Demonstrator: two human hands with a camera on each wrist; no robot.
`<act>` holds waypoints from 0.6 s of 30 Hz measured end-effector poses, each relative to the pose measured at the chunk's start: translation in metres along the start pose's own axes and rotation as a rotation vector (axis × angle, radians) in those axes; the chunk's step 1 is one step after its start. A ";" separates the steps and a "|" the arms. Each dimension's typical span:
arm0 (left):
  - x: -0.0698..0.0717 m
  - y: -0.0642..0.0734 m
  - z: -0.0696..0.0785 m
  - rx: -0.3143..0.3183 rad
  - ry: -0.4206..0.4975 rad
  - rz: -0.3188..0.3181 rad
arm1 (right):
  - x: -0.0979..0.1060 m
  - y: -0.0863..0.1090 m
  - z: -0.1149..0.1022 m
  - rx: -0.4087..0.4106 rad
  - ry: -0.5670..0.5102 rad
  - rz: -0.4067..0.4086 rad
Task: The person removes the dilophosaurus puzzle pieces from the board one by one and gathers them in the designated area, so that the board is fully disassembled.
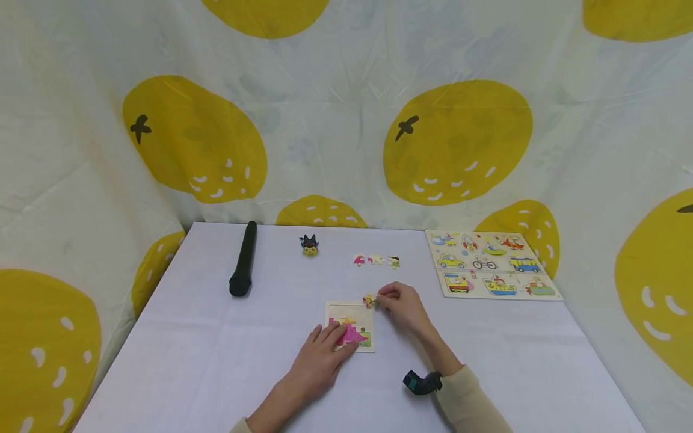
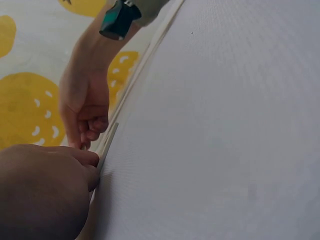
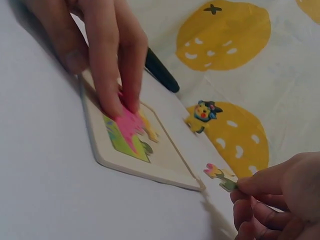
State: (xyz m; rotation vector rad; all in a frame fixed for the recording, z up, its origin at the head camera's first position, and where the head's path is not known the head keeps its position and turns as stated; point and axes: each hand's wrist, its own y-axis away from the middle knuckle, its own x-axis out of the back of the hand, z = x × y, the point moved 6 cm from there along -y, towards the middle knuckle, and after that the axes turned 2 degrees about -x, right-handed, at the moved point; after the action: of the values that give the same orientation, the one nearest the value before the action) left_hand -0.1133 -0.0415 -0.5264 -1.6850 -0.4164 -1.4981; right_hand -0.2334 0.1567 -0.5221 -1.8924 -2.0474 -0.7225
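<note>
A small square wooden jigsaw board (image 1: pixel 331 310) lies on the table, its lower part filled with pink, yellow and green pieces (image 3: pixel 131 131). The upper part of its tray shows bare wood. My left hand (image 1: pixel 316 362) rests on the board, fairly straight fingers pressing the pink area and covering some of it. Just off the board's far right corner, my right hand (image 1: pixel 403 308) pinches a jigsaw piece (image 3: pixel 220 176) between thumb and fingertips. That piece shows a pink and yellow patch and a green part, and is held above the table.
Behind the board lie loose jigsaw pieces (image 1: pixel 375 260) in a row. A larger vehicle puzzle board (image 1: pixel 484 264) is at the back right. A small yellow-and-black figurine (image 1: pixel 310 245) stands at the back, and a black microphone-like object (image 1: pixel 245 258) lies left of it. A patterned curtain (image 1: pixel 335 120) closes off the back.
</note>
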 end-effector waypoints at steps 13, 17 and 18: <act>-0.001 0.000 -0.001 -0.030 -0.001 0.059 | 0.028 -0.032 0.011 -0.032 -0.014 0.065; -0.002 0.001 -0.001 -0.030 0.003 0.058 | 0.035 -0.040 0.015 -0.059 -0.008 0.082; -0.002 0.001 -0.001 -0.029 0.005 0.058 | 0.037 -0.042 0.016 -0.068 -0.004 0.086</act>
State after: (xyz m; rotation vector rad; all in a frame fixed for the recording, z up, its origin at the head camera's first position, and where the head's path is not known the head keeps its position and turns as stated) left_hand -0.1140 -0.0424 -0.5288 -1.7017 -0.3417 -1.4725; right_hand -0.2768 0.1953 -0.5250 -2.0072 -1.9535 -0.7759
